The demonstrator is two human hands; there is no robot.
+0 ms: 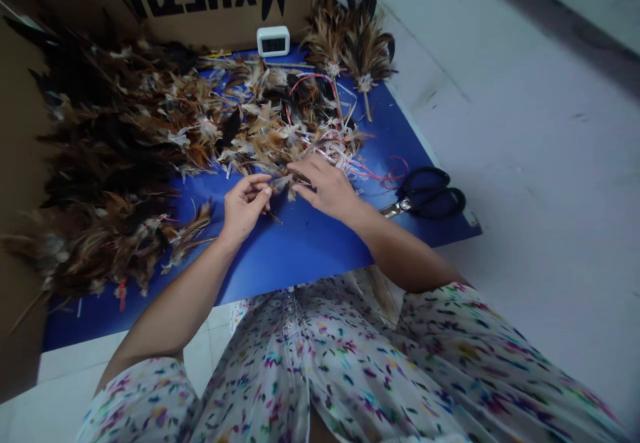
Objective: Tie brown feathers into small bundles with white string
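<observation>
My left hand (pixel 246 204) is closed in a pinch just above the blue tabletop, thumb against fingers, on a small feather (pixel 282 182) whose greyish fluff points right. A thin stem end shows below its fingertips. My right hand (pixel 327 188) faces it from the right, at the front edge of the feather heap. Its fingers and thumb bend around some brown feathers (pixel 299 176), partly hidden by the hand. Behind both hands lies a heap of loose brown and white feathers (pixel 267 138). Pink and white strings (pixel 340 146) tangle at the heap's right side.
Black-handled scissors (pixel 433 193) lie to the right, near the blue table's (pixel 285 250) edge. Two finished-looking feather bunches (pixel 367 56) stand at back right. A small white digital clock (pixel 273 41) sits before a cardboard box (pixel 215 20). Dark feather bunches (pixel 100 230) pile up at left.
</observation>
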